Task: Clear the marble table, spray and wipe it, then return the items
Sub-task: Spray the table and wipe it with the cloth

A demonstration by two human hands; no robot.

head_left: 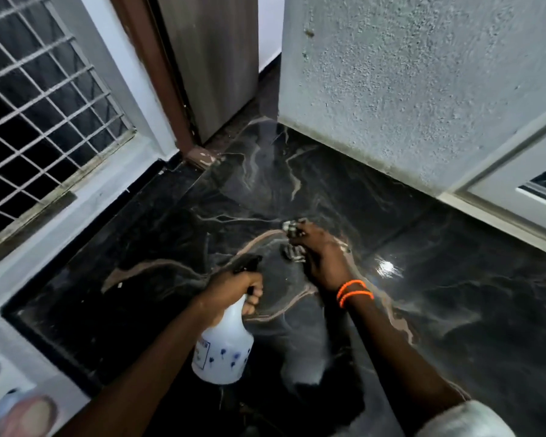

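On the near-left part of the black marble table [423,279], the white spray bottle [223,348] is held upright by the left hand [234,288], whose fingers are wrapped round the neck with one finger over the trigger. The black nozzle [249,263] is pointed away from the person and slightly rightward, toward the middle of the slab.

Just beyond and right of the nozzle, a small bunched cloth [292,238] is pressed on the marble under the right hand [320,257], whose fingers are curled over it and gripping it. An orange band [353,293] is worn on that wrist.

The cloth is judged to lie almost on the nozzle's line, so any spray would likely land on or just short of it, and the right hand is the nearer for wiping. The bottle's long axis is vertical, its base held above the marble. No other items are seen on the slab, so the spray-and-wipe stage seems to be underway.
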